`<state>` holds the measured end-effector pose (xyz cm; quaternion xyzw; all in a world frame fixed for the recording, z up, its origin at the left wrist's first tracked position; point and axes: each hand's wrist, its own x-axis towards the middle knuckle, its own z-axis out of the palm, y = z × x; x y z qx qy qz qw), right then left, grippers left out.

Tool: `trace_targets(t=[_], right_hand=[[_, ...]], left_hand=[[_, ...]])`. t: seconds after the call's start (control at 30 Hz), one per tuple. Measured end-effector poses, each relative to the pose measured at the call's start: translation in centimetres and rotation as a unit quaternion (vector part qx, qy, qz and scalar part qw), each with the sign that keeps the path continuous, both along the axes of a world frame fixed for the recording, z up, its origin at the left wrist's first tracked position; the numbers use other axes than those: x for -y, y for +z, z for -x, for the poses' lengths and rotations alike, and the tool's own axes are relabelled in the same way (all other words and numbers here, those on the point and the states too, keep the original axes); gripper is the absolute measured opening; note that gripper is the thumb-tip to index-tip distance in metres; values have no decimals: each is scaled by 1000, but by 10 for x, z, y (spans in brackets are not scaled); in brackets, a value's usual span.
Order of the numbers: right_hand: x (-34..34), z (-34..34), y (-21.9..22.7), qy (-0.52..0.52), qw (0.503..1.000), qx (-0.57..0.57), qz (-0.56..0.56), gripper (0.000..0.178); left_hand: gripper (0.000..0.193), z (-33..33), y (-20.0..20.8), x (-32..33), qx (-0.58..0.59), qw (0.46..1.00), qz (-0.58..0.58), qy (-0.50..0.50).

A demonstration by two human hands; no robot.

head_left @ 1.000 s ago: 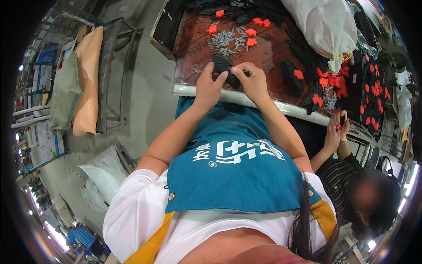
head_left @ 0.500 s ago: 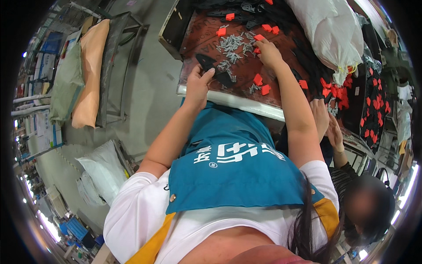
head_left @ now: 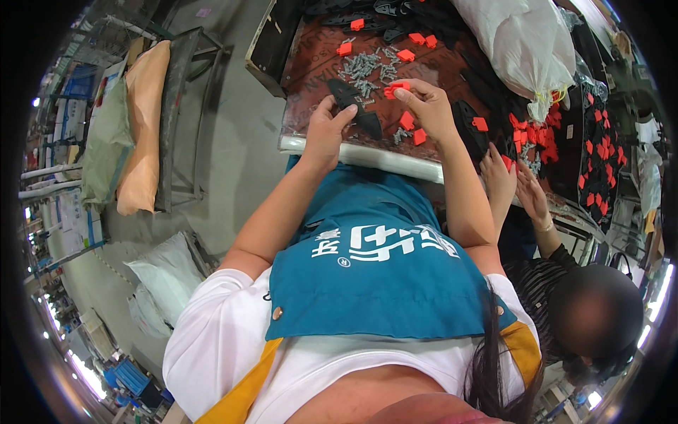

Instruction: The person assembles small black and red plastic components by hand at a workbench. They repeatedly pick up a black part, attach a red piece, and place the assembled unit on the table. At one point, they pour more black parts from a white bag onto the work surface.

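My left hand (head_left: 330, 131) grips a flat black plastic piece (head_left: 351, 106) with pointed ends, held over the near edge of the table. Between the thumb and fingers of my right hand (head_left: 426, 109) is a small red plastic clip (head_left: 396, 90), just right of the black piece and apart from it. Beyond both hands lies a loose pile of small grey screws (head_left: 361, 71). Several more red clips lie around, two of them (head_left: 407, 119) close below my right hand.
The reddish-brown tabletop (head_left: 311, 71) has a pale padded front edge (head_left: 367, 161). Black parts (head_left: 417, 13) heap at the back. A white sack (head_left: 519, 49) stands at the far right. A co-worker's hands (head_left: 519, 187) handle red and black parts at the right.
My right hand has come back from the far clips toward me, now with a red clip in it. My left hand still holds the black piece. The co-worker's hands have shifted.
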<state>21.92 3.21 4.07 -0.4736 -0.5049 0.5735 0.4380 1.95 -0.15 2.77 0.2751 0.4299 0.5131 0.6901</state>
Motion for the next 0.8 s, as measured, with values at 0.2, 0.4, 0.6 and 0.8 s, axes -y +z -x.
trace_targets(t=[0.2,0.4,0.6,0.8], right_hand=[[15,8,1,17,994,-106,2,23],[26,22,1,1,997,-45,-71,33],[29,21,-4,-7,999,-9,-31,30],[37,23,13,-14,998,44,-33,26]], left_hand=[[20,5,4,3,-13,1000,-15,-9],[22,7,3,6,-35,998,-40,-17],[20,2,7,9,-16,999,-47,1],[18,3,11,10,-65,993,-98,-13]])
